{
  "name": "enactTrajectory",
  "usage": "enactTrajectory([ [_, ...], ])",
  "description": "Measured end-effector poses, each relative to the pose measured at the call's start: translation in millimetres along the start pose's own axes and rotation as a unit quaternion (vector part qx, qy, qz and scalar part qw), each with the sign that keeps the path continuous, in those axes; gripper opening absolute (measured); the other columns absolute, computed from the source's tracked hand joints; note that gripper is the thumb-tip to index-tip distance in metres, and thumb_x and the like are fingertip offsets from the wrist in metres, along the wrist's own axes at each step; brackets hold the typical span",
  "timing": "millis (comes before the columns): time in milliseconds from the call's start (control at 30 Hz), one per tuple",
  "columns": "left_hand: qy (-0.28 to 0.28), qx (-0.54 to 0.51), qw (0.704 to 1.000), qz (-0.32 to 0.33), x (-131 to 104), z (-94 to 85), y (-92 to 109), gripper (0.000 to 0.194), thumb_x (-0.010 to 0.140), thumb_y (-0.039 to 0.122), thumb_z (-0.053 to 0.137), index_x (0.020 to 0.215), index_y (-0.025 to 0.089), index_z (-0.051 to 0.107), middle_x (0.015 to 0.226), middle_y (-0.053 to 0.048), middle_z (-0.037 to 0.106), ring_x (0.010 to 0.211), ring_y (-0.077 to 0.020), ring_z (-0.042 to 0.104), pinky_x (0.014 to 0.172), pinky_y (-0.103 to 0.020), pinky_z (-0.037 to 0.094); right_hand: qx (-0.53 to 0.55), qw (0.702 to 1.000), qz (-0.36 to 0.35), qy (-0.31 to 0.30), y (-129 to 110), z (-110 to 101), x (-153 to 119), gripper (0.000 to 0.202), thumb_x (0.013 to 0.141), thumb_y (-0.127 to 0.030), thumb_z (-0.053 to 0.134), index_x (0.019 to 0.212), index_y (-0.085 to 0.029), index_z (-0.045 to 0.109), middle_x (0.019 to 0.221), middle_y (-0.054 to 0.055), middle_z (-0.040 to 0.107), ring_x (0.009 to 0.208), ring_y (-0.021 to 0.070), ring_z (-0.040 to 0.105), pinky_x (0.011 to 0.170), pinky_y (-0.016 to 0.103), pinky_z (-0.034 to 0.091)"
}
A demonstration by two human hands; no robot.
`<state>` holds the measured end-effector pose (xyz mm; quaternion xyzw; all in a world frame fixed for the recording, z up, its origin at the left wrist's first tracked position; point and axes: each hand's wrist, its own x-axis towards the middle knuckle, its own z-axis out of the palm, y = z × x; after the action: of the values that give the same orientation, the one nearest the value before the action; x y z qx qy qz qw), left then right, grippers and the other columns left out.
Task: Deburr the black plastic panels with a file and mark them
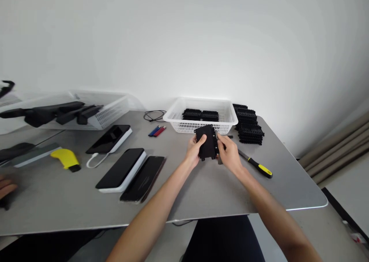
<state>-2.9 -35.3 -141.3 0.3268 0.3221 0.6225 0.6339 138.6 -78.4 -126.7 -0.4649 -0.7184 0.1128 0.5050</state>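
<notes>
Above the table, my left hand (193, 151) grips a flat black plastic part (205, 143) with small tabs along its edges, the thumb lying across its face. My right hand (229, 151) is closed at the part's right edge. A thin greyish piece shows by its fingertips and below them, too small to name. Just behind the hands stands a white plastic basket (201, 128) with similar black parts (192, 114) inside. To its right, more black parts (250, 130) are piled up. A file-like tool with a black and yellow handle (261, 167) lies right of my right hand.
On the left lie phones on white power banks (121, 169), a dark phone-like slab (143, 178), two lighters (159, 131), a cable (154, 116) and a yellow-handled tool (66, 158). Another basket (112, 112) holds black pieces. Another person's hand (6, 187) shows at the left edge.
</notes>
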Motion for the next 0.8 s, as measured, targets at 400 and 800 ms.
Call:
enactTrajectory([
  [400,0.014,0.088,0.994,0.061,-2.1,-0.1,-3.7,0.037,0.062,0.03,0.083,0.094,0.02,0.069,0.096,-0.006,0.073,0.093,-0.0245,0.067,0.085,-0.036,0.053,-0.234,0.97,-0.048,-0.042,12.6,-9.1,2.8,0.045,0.096,-0.02,0.033,0.135,-0.018,0.057,0.091,0.009,0.061,0.08,0.0167,0.058,0.073,0.03,0.05],
  [800,0.092,0.05,0.992,0.069,7.1,-8.4,18.4,0.032,0.061,0.027,0.082,0.089,0.018,0.069,0.085,-0.005,0.073,0.075,-0.0216,0.068,0.073,-0.036,0.056,-0.25,0.937,-0.077,-0.232,-2.1,-12.2,-0.1,0.045,0.09,-0.015,0.042,0.133,-0.013,0.057,0.096,0.009,0.067,0.078,0.0173,0.062,0.072,0.029,0.047],
])
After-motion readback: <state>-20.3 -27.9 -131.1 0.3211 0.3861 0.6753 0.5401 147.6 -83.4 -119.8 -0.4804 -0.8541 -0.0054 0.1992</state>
